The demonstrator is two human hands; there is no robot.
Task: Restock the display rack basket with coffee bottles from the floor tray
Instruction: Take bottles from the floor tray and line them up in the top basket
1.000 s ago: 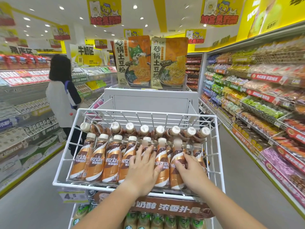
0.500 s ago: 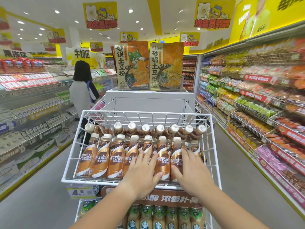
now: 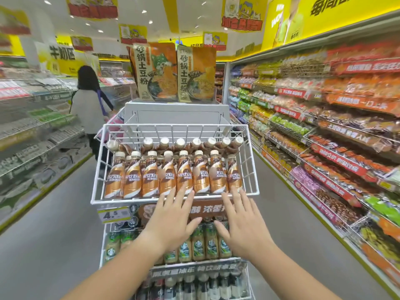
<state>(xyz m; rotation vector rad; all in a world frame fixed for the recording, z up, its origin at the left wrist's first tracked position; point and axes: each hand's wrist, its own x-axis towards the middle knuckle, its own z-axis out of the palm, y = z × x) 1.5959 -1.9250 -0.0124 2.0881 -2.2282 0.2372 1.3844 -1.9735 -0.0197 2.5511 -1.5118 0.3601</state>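
A white wire basket [image 3: 252, 169] tops the display rack in front of me. Several brown Nescafe coffee bottles [image 3: 151, 178] with cream caps stand in a front row inside it, and more bottles [image 3: 195, 142] lie behind them. My left hand [image 3: 173, 217] hovers just below the basket's front rim with fingers spread and nothing in it. My right hand [image 3: 242, 221] is beside it, also spread and empty. Their fingertips reach up to the rim. The floor tray is out of view.
Lower rack tiers hold green-labelled bottles [image 3: 198, 243] and dark bottles [image 3: 190, 284]. A price tag [image 3: 113, 214] reading 4.5 hangs at the basket's left corner. A person [image 3: 91, 109] stands in the left aisle. Stocked shelves [image 3: 324, 137] line the right; noodle packs [image 3: 173, 72] stand behind the rack.
Both hands have pulled back off the front-row bottles and now hover below the basket rim. The view has moved back, showing more of the lower tiers.
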